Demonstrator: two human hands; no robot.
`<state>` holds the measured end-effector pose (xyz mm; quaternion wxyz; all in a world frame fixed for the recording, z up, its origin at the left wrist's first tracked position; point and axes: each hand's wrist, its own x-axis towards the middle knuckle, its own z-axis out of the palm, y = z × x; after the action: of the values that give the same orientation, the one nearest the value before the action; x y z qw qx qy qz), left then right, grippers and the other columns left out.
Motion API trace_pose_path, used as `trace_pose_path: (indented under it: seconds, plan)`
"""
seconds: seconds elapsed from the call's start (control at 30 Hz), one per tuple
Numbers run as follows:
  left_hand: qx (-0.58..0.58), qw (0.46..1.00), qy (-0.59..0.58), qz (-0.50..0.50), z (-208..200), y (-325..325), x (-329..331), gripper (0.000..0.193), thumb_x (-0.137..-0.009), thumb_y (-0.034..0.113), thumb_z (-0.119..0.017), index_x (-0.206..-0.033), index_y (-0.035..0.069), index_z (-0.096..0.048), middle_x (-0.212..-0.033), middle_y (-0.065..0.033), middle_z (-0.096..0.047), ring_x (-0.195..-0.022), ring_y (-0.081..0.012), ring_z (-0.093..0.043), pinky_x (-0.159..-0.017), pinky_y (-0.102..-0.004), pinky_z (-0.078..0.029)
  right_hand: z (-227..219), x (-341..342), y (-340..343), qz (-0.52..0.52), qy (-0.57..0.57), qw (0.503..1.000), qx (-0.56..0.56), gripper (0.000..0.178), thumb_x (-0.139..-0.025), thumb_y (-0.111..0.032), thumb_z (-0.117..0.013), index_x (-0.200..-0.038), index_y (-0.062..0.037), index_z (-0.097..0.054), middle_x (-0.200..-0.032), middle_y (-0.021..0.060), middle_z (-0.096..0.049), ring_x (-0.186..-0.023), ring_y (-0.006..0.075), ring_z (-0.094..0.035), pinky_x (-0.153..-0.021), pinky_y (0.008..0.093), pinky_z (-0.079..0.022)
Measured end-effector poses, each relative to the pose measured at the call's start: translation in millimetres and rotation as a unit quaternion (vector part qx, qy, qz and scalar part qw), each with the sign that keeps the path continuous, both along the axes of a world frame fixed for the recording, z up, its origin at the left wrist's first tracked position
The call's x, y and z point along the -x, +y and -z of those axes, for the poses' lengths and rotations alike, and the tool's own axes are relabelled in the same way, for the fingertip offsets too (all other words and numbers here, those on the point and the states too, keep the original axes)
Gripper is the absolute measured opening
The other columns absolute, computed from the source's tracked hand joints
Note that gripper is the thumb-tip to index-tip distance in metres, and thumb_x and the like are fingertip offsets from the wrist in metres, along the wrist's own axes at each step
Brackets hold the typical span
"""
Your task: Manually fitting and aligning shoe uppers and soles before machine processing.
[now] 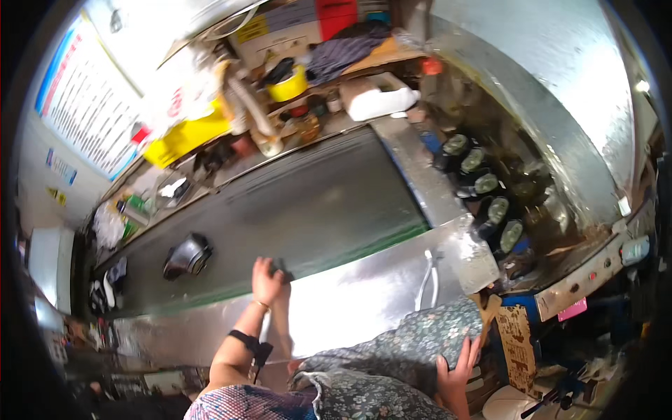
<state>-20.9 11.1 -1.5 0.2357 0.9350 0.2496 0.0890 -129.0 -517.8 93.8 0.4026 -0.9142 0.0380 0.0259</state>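
The left hand (263,281) is resting at the near green edge of the dark belt (308,189), its fingers being held narrow and bent; a small dark shape is showing just beside the fingertips, and whether the hand is gripping it cannot be told. The right hand (458,371) is lying on the floral cloth (434,332) over the person's lap, thumb standing apart from the fingers. As to writing, a large wall poster (91,105), white with a blue and red border, is hanging far beyond and left of the left hand, carrying rows of dark print too blurred to read; below it a small blue-and-white label (61,166) and a yellow label (56,196) are showing, also illegible. A white bag (175,105) beyond the left hand is bearing red print. The glossy black piece (187,255), shoe-like in form, is sitting on the belt to the left of and slightly beyond the left hand, well apart from it. Its long axis is slanting from near-left to far-right; a hollow is facing the left hand's side, and which end is the front cannot be told. The metal worktop (350,301) is extending between both hands, a pale curved strip (428,280) lying on it beyond the right hand.
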Motion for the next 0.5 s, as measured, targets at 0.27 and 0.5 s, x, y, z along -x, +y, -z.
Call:
trace_pose_path:
  seconds: [0.27, 0.5]
  plan:
    - [0.219, 0.86, -0.098, -0.45, 25, 263, 105, 0.075, -0.074, 0.024, -0.074, -0.134, -0.009, -0.046, -0.129, -0.0224, -0.058, -0.12, -0.0327, -0.056, -0.101, -0.0347, -0.043, 13, 0, 39, 0.025, -0.094, 0.977, 0.189, 0.073, -0.095, -0.028, -0.052, -0.152, -0.0012, -0.017, -0.155, 0.0335, -0.004, -0.143, 0.0502, -0.01, -0.113, 0.0577, -0.016]
    - [0.249, 0.813, -0.189, -0.492, 22, 299, 72, 0.067, -0.076, 0.024, -0.073, -0.126, -0.013, -0.05, -0.122, -0.0215, -0.061, -0.108, -0.0279, -0.061, -0.094, -0.038, -0.047, 15, -3, 50, 0.067, -0.138, 0.962, 0.227, 0.068, -0.097, -0.032, -0.05, -0.151, -0.0023, -0.023, -0.154, 0.0327, -0.011, -0.142, 0.0503, -0.017, -0.111, 0.0589, -0.022]
